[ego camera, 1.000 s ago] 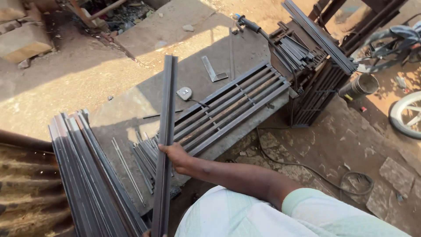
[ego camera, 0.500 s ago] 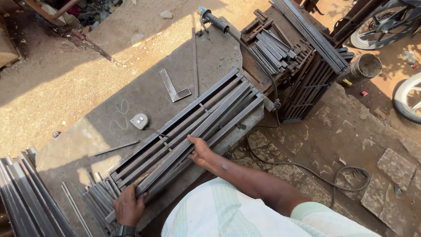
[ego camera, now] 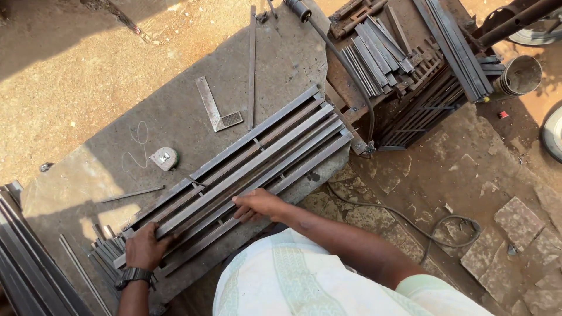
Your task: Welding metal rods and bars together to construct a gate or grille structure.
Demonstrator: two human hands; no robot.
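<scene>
Steel bars: long grey strips (ego camera: 246, 169) lying side by side, slanting along the desk's (ego camera: 105, 175) near edge.
Hands: left hand (ego camera: 143, 248) grasping one bar's end; right hand (ego camera: 257, 205) gripping mid-length.
Room: bare desk beyond; tape measure (ego camera: 164, 158) and square (ego camera: 216, 108) apart.

One try square (ego camera: 215, 109), one tape measure (ego camera: 165, 158), one bucket (ego camera: 520, 75), two hands

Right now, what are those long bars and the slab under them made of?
The long bars look like bare steel: dull grey, straight-edged, with rusty-brown patches. The slab looks like rough concrete or stone, though possibly worn metal plate: flat, matte grey and dusty, with chalk scribbles.
</scene>
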